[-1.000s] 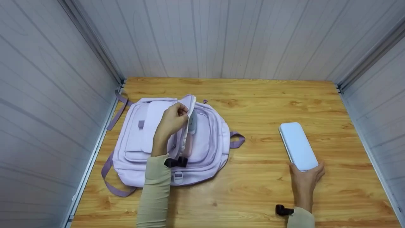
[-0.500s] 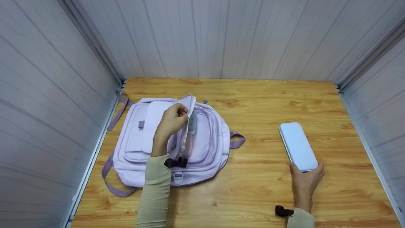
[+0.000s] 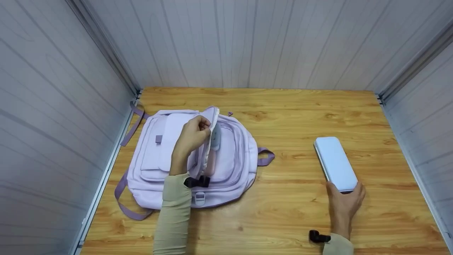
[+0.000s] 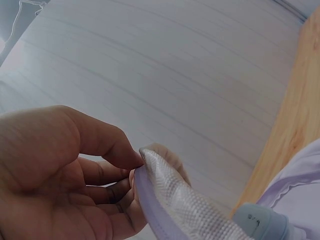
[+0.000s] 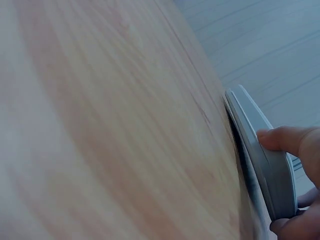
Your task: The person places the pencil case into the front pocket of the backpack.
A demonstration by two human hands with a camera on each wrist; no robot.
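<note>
A lilac backpack [image 3: 150, 156] lies on the table, its front compartment unzipped. My left hand [image 3: 191, 136] pinches the edge of the raised flap [image 4: 175, 195] between thumb and fingers, holding the compartment apart. Inside, partly covered by the flap, are a grey-blue bottle-like thing [image 3: 216, 138] and a pink thing [image 3: 211, 163]. On the right, my right hand [image 3: 345, 202] grips the near end of a long light blue case [image 3: 336, 164], thumb on its left side and fingers on its right. A dark wedge shows between the case [image 5: 272, 170] and the table in the right wrist view.
The wooden table [image 3: 276, 212] is walled in by pale panels [image 3: 233, 42] at the back and both sides. Purple straps [image 3: 125, 198] trail from the backpack's left side, close to the left wall. A handle loop [image 3: 265, 157] points toward the case.
My right hand and the light blue case have shifted slightly to the right. The left hand still holds the flap in the same place.
</note>
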